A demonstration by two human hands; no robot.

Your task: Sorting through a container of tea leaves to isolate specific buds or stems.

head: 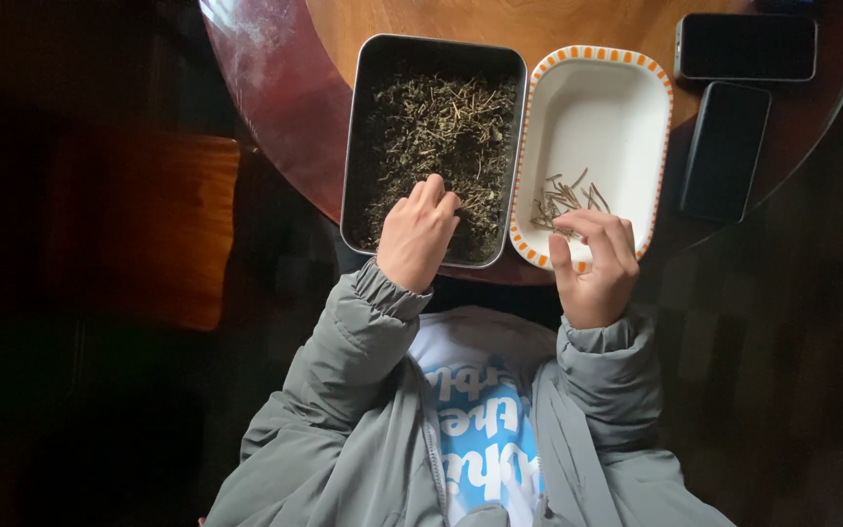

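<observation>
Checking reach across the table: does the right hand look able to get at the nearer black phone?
Probably yes. The right hand rests at the white dish, and the nearer phone lies just beyond its rim, nothing between.

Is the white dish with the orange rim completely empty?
No, the white dish holds a small pile of thin dry stems near the right hand.

Two dark-screened black phones [745, 47] [725, 151] side by side at the table's far right edge
</observation>
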